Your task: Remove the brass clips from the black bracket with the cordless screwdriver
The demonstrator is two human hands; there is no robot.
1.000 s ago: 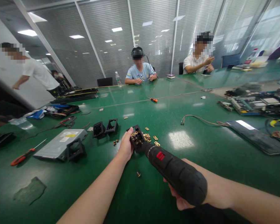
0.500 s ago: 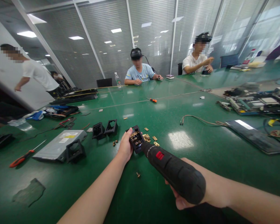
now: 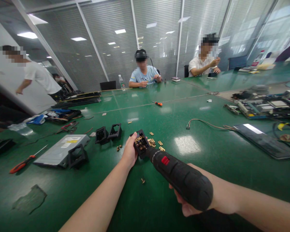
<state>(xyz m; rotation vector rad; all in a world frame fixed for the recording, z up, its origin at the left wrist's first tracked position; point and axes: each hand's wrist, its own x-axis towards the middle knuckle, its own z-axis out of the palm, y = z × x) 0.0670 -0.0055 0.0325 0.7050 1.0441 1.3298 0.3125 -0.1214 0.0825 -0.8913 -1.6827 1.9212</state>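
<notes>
The block (image 3: 145, 150), brass parts inside, lies just right of the left hand (image 3: 130, 150), which grips its left side with the thumb at the rim; whether it touches the worktop (image 3: 159, 117) is unclear. The drill (image 3: 181, 180) meets the block's near right corner, its tip hidden; the right hand (image 3: 185, 206) is wrapped around its handle. Brass plates (image 3: 151, 142) lie just beyond the block's right side. A screw (image 3: 142, 181) lies between the forearms, toward the worktop's near edge. Leftward are two frames (image 3: 101, 136), then a drive (image 3: 59, 151) and, nearer the left edge, a screwdriver (image 3: 21, 165).
</notes>
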